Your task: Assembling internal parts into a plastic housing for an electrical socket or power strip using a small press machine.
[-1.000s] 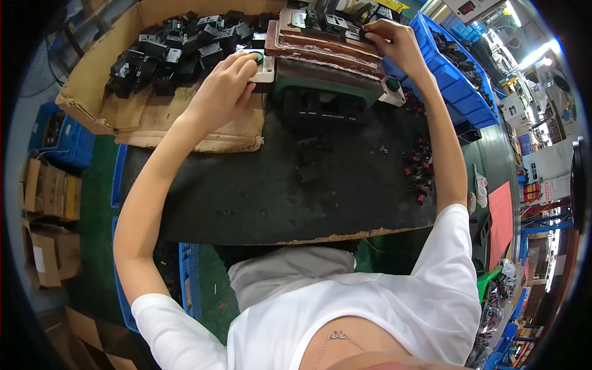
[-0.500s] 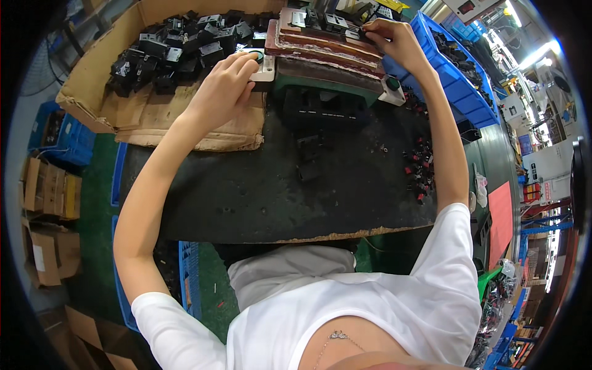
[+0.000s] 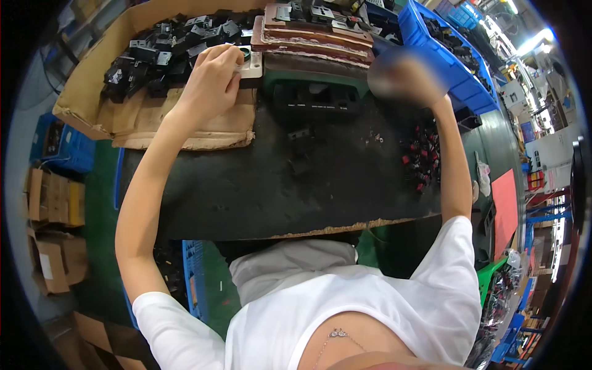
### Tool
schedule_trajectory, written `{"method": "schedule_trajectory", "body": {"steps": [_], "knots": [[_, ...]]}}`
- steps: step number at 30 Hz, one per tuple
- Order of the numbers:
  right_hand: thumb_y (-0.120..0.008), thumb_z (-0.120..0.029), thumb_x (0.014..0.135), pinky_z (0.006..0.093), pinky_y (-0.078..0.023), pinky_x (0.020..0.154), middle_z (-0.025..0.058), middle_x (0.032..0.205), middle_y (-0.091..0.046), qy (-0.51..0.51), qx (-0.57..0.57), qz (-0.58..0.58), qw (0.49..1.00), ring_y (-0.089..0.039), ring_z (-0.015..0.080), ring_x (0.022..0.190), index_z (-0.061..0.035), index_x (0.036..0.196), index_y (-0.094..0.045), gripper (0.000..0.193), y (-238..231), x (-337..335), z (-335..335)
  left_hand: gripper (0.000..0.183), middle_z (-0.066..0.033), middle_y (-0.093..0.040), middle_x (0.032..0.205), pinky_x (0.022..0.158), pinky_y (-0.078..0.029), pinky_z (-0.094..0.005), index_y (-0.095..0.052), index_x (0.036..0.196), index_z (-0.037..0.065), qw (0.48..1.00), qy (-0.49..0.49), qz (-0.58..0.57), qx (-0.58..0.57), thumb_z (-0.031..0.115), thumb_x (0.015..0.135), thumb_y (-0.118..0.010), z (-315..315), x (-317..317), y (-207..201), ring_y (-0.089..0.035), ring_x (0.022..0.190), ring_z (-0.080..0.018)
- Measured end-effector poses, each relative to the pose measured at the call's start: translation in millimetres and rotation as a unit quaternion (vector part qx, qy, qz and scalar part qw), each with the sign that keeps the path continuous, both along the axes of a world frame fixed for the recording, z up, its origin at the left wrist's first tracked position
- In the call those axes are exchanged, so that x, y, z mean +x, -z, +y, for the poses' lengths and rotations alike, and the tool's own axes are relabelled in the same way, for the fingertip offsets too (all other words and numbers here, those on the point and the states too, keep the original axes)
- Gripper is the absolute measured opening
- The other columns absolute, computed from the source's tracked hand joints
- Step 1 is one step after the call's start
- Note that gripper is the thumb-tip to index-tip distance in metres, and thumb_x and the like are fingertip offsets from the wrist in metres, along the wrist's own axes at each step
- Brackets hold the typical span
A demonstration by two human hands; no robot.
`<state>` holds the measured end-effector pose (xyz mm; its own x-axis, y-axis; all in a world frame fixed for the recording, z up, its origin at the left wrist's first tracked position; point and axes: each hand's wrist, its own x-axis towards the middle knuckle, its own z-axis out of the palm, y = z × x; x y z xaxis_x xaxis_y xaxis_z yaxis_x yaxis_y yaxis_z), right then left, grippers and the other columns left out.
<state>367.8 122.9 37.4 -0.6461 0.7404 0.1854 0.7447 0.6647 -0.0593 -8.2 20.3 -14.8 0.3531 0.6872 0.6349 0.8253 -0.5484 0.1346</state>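
The left arm extended from the near left, elbow bent outward. The bare left hand was palm down, with fingers bent at the round green-rimmed button of a white button housing; the thumb stood apart from the fingers. The right arm extended from the near right. The bare right hand was blurred near the right end of a layered reddish-brown block; whether its fingers were apart, together or clamped could not be told.

The dark worktable had a worn near edge. Small red-and-black pieces lay scattered at the right. A black rectangular plastic casing stood before the block, obstructing part of its near side. The button housing sat just left of the block.

A blue plastic basket, below the table at the near left, held dark parts. At the far left, a brown cardboard box contained heaped black plastic components. At the far right, a blue plastic crate contained dark pieces.
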Motion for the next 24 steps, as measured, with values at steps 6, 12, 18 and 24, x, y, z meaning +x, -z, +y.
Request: {"method": "schedule_trajectory", "body": {"steps": [6,12,18,24], "knots": [[-0.064,-0.003,0.068,0.026,-0.041,0.04,0.0089,0.054,-0.057,0.021,-0.22,0.061,0.973,-0.052,0.0123,0.041,0.0077,0.078,-0.067,0.015,-15,-11,12,0.022,-0.0115,-0.057,0.097,0.093,-0.036,-0.0386,-0.05,0.095,0.004,1.0,-0.014,0.012,-0.001,0.0,0.074,-0.057,0,-7,1,-0.05,0.102,-0.0318],[-0.061,0.0,0.074,0.0231,-0.038,0.037,0.0041,0.05,-0.052,0.063,-0.153,0.058,0.985,-0.048,0.0081,0.039,0.0103,0.076,-0.064,0.011,-10,-12,5,0.022,-0.0136,-0.057,0.095,0.094,-0.034,-0.0393,-0.051,0.093,0.004,0.999,-0.018,0.03,0.013,0.004,0.073,-0.059,1,-2,1,-0.051,0.101,-0.0307],[-0.064,-0.001,0.067,0.0275,-0.043,0.04,0.0111,0.056,-0.06,0.055,-0.164,0.044,0.984,-0.054,0.0144,0.042,0.0073,0.079,-0.067,0.016,-11,-11,9,0.022,-0.0134,-0.057,0.093,0.094,-0.034,-0.0393,-0.052,0.093,0.003,0.999,-0.018,0.021,0.022,0.006,0.073,-0.061,1,1,1,-0.051,0.101,-0.0306],[-0.064,-0.001,0.067,0.0276,-0.043,0.04,0.0098,0.054,-0.058,0.036,-0.167,0.037,0.985,-0.054,0.0139,0.042,0.0075,0.076,-0.067,0.013,-14,-13,11,0.031,-0.0127,-0.059,0.102,0.093,-0.035,-0.0385,-0.052,0.101,0.003,0.998,-0.013,-0.057,-0.017,0.012,0.075,-0.065,2,-4,2,-0.051,0.106,-0.0305]]}}
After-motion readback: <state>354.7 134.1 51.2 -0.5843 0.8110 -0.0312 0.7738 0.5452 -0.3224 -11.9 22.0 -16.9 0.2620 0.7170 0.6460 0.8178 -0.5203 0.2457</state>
